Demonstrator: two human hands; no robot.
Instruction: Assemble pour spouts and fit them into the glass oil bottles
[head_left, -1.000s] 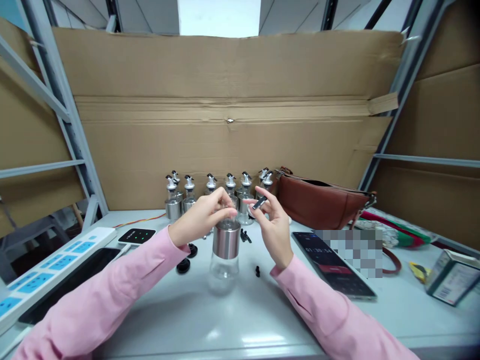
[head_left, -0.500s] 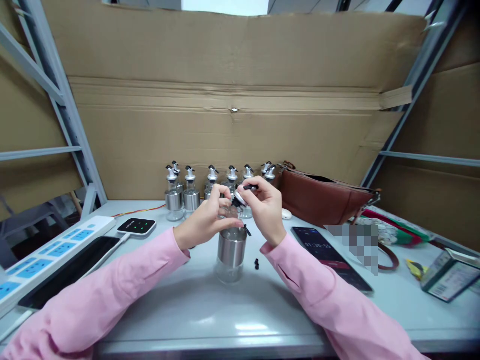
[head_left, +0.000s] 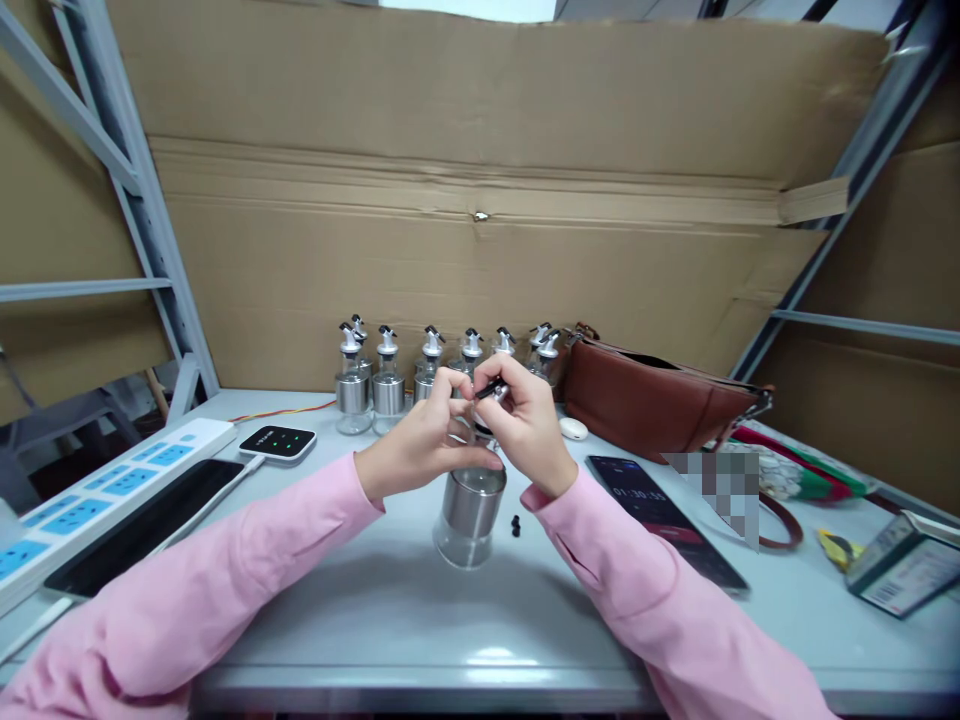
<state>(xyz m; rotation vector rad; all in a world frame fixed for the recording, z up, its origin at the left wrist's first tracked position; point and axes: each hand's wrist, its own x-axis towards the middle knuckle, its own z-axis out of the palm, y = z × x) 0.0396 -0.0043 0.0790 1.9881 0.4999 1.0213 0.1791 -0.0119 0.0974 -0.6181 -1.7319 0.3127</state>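
Note:
A glass oil bottle with a steel sleeve stands near the middle of the table, leaning slightly to the right. Around its neck are the fingers of my left hand, closed on it. My right hand pinches a silver and black pour spout at the bottle's mouth. My fingers hide most of the neck, so how deep the spout sits cannot be seen. A small black plug lies on the table just right of the bottle.
Several similar bottles with spouts stand along the cardboard wall. At the right are a brown bag, a phone and a small box. A power strip, dark phone and white-edged device lie left.
My right hand has brought the spout down from a tilted hold above the neck onto the bottle's mouth. The bottle now leans a little. The view has shifted slightly.

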